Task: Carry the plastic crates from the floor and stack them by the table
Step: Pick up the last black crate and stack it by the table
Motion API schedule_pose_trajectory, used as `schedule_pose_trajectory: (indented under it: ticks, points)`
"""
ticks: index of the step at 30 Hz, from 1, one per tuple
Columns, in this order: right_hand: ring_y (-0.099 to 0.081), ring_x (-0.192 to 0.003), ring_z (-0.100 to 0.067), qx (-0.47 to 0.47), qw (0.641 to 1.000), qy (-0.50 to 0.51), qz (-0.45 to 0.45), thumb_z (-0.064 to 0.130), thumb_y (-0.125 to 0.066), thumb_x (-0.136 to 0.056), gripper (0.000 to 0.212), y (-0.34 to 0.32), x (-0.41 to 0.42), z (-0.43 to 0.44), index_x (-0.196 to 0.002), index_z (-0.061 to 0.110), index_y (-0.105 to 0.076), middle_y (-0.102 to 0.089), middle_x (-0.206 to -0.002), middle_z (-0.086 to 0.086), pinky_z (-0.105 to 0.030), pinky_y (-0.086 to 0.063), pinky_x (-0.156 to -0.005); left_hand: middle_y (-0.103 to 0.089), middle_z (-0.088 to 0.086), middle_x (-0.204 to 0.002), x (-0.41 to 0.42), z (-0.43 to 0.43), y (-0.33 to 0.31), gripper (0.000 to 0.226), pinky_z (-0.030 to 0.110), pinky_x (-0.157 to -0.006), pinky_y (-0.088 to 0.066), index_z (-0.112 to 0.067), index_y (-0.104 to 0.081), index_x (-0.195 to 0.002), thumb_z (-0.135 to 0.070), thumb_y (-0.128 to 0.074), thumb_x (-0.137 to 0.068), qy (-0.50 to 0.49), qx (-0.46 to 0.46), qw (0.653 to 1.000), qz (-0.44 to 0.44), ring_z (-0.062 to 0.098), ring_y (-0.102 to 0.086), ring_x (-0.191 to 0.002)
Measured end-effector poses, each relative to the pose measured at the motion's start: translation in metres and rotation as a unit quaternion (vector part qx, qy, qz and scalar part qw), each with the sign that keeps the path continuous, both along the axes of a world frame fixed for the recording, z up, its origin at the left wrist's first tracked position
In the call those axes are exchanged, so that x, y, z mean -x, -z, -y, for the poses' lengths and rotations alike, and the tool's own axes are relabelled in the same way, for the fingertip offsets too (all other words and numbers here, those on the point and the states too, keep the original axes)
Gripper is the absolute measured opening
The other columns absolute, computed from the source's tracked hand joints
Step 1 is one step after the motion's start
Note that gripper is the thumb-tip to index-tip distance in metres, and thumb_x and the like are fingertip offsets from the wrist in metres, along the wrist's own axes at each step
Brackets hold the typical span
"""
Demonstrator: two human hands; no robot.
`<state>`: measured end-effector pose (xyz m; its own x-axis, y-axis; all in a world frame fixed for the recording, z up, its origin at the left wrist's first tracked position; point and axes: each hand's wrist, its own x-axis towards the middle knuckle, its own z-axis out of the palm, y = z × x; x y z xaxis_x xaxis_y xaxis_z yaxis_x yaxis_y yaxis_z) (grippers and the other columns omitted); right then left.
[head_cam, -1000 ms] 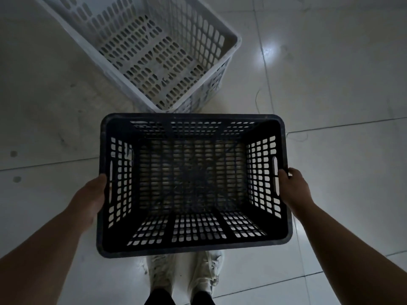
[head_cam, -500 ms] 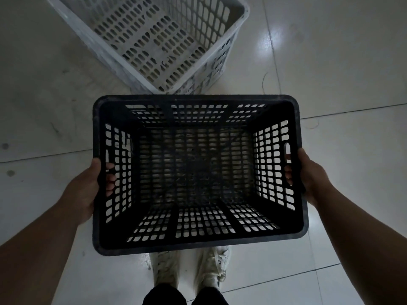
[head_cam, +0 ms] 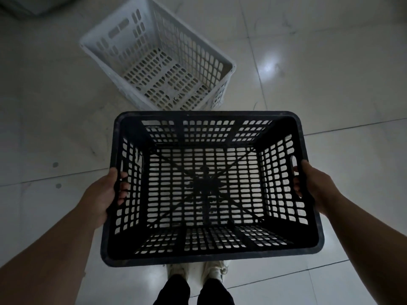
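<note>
Black crate (head_cam: 211, 258) | gripped by hands, left (head_cam: 100, 194), right (head_cam: 317, 186) | white crate (head_cam: 114, 60) ahead

Two plastic crates total: one black crate (head_cam: 211, 188) up in the air, and one white crate (head_cam: 158, 69) on the tiled floor (head_cam: 330, 84) just past the black one. Two hands on the black one, left hand (head_cam: 101, 194) and right hand (head_cam: 317, 186). Two pale shoes (head_cam: 196, 270) under it.

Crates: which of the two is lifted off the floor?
The black crate, gripped by the left hand and right hand. The white crate sits on the floor tiles.
</note>
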<state>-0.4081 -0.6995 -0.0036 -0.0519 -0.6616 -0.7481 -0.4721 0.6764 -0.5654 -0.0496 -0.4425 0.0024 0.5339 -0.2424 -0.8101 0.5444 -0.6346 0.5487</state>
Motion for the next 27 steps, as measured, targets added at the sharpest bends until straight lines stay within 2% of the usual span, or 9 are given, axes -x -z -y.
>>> schedule_pose_trajectory:
  ticks: [4, 8, 15, 21, 25, 27]
  points:
    - [-0.041, -0.054, -0.02, 0.015, 1.0, 0.001, 0.011, 0.037, -0.045, -0.093, 0.031, -0.074, 0.001, 0.007, -0.086, 0.01, -0.058, -0.047, -0.066, -0.009, -0.03, -0.032, -0.051, -0.051, 0.002, -0.073, -0.003, 0.011, -0.071, 0.034, 0.027, -0.057, -0.033, -0.017, -0.057, -0.091, -0.041, -0.035, -0.1, 0.01, 0.015, 1.0, 0.016, 0.014, -0.041, -0.06]
    - [-0.041, -0.055, -0.022, 0.049, 0.998, 0.006, 0.042, 0.033, -0.046, -0.095, 0.028, -0.151, 0.0, 0.02, -0.086, 0.008, -0.056, -0.046, -0.065, -0.011, -0.03, -0.033, -0.053, -0.055, 0.001, -0.073, -0.011, 0.03, -0.145, 0.03, 0.027, -0.057, -0.034, -0.014, -0.057, -0.101, -0.036, -0.036, -0.1, 0.025, 0.01, 0.998, 0.051, 0.014, -0.044, -0.059]
    - [-0.043, -0.041, -0.018, 0.111, 0.993, 0.002, 0.028, 0.036, -0.046, -0.096, 0.033, -0.278, 0.01, 0.039, -0.081, 0.008, -0.057, -0.051, -0.061, -0.01, -0.024, -0.035, -0.04, -0.057, 0.002, -0.072, -0.005, 0.049, -0.281, 0.028, 0.026, -0.054, -0.034, -0.015, -0.057, -0.094, -0.034, -0.038, -0.1, 0.029, 0.049, 0.994, 0.095, 0.014, -0.045, -0.057]
    - [-0.045, -0.035, -0.014, 0.172, 0.985, 0.012, 0.027, 0.028, -0.047, -0.096, 0.029, -0.378, 0.019, 0.047, -0.08, 0.006, -0.057, -0.056, -0.064, -0.011, -0.019, -0.036, -0.033, -0.06, 0.003, -0.073, -0.002, 0.067, -0.385, 0.027, 0.024, -0.051, -0.036, -0.015, -0.057, -0.088, -0.034, -0.041, -0.099, 0.024, 0.082, 0.987, 0.133, 0.013, -0.048, -0.056]
    - [-0.054, -0.039, -0.015, 0.192, 0.981, 0.014, 0.035, 0.021, -0.045, -0.097, 0.022, -0.433, 0.028, 0.057, -0.097, 0.003, -0.057, -0.06, -0.069, -0.013, -0.02, -0.041, -0.033, -0.061, 0.005, -0.074, 0.0, 0.077, -0.439, 0.023, 0.023, -0.049, -0.043, -0.012, -0.056, -0.094, -0.027, -0.039, -0.1, 0.03, 0.112, 0.984, 0.136, 0.011, -0.053, -0.053]
    - [-0.056, -0.037, -0.011, 0.198, 0.979, 0.016, 0.053, 0.016, -0.041, -0.098, 0.018, -0.459, 0.034, 0.061, -0.102, 0.004, -0.053, -0.06, -0.071, -0.014, -0.02, -0.043, -0.033, -0.062, 0.007, -0.077, 0.002, 0.083, -0.461, 0.022, 0.024, -0.055, -0.048, -0.009, -0.055, -0.095, -0.023, -0.038, -0.101, 0.033, 0.135, 0.982, 0.127, 0.012, -0.056, -0.059]
